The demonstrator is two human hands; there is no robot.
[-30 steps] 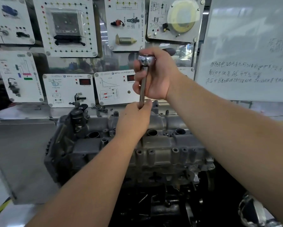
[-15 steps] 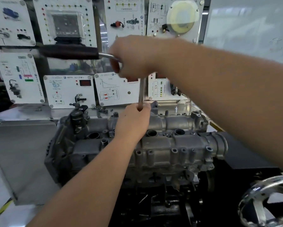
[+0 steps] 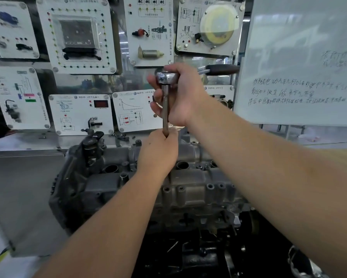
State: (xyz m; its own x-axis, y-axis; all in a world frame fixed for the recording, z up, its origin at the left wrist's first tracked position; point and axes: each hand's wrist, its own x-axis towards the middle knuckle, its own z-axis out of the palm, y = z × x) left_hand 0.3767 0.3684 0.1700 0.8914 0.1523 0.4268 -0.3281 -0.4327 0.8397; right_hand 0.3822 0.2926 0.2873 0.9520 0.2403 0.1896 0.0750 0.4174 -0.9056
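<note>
Right hand (image 3: 180,93) grips chrome ratchet wrench head (image 3: 167,77); dark handle points right. Left hand (image 3: 158,151) clamps the upright steel extension bar (image 3: 165,109) above grey cast-metal engine cylinder head (image 3: 198,189), rear edge.

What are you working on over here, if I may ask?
A person is working a ratchet wrench on a grey engine. The right hand grips the chrome head, its dark handle pointing right. The left hand holds the lower end of the upright extension bar just above the engine's top. The bar's tip is hidden.
</note>
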